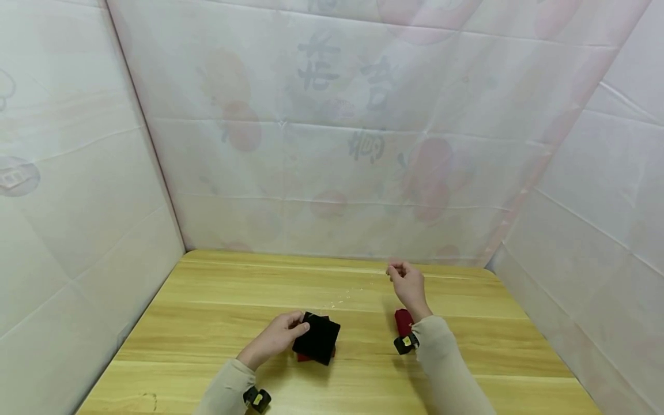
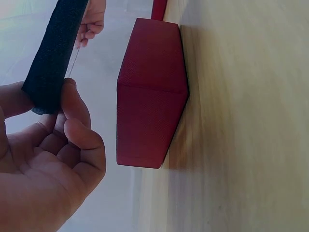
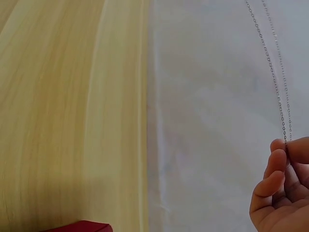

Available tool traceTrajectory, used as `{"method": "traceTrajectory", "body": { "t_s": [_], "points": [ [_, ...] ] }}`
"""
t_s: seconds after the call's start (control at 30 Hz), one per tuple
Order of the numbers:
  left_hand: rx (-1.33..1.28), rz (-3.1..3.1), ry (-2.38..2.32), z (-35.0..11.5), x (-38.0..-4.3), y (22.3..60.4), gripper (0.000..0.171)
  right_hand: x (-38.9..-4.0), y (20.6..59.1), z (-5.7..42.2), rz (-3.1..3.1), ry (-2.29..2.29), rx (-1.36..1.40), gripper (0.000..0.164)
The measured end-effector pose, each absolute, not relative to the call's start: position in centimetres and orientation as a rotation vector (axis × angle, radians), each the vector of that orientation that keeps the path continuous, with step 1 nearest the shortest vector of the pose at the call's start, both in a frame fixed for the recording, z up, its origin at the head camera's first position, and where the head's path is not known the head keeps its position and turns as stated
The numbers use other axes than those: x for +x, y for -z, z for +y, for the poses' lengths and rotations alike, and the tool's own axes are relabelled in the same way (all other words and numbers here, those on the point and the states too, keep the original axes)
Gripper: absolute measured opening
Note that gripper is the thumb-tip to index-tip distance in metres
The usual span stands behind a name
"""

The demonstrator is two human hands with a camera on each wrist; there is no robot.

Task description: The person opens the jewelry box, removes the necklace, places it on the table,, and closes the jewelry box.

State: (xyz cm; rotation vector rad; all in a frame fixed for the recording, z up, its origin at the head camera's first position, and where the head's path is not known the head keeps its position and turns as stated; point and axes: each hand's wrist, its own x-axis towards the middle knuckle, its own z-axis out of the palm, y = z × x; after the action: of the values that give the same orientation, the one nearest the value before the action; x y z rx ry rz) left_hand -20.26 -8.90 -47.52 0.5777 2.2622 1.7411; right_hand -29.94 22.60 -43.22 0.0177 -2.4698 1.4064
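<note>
You have pale cloth walls (image 1: 332,173) at your left, back and right, with faint pink shapes printed on them and grey characters on the back one. Before you is the wood-grain tabletop (image 1: 233,294), running back to the rear cloth. Your beige sleeves (image 1: 448,363) come in from the near side, one per arm.

Your left grip (image 1: 277,336) pinches the black pad near one corner, your thumb on its upper face and fingers beneath. Your right grip (image 1: 408,286) is raised farther back and to the right, fingertips closed on the chain's end.

The red box (image 2: 150,116) sits on the tabletop under the pad, mostly covered by it from your head view. The black pad (image 1: 317,339) is tilted above the box, apart from it. A red case (image 1: 403,321) lies to the right, partly hidden by your right arm. Your wrist cameras (image 1: 406,343) are black with a yellow mark.

Thinnest is the chain (image 3: 273,72): two fine strands stretch between your grips, from near the pad's far edge to your right fingertips. Exactly where it meets the pad, you cannot tell.
</note>
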Motion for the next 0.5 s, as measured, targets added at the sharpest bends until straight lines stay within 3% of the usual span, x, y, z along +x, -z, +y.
{"method": "traceTrajectory", "body": {
  "t_s": [0.5],
  "points": [
    [0.591,2.243,-1.755,-8.88,-20.42,47.67,0.018,-30.5,43.81,22.94,-2.512,-1.393,-0.039,0.019]
  ]
}}
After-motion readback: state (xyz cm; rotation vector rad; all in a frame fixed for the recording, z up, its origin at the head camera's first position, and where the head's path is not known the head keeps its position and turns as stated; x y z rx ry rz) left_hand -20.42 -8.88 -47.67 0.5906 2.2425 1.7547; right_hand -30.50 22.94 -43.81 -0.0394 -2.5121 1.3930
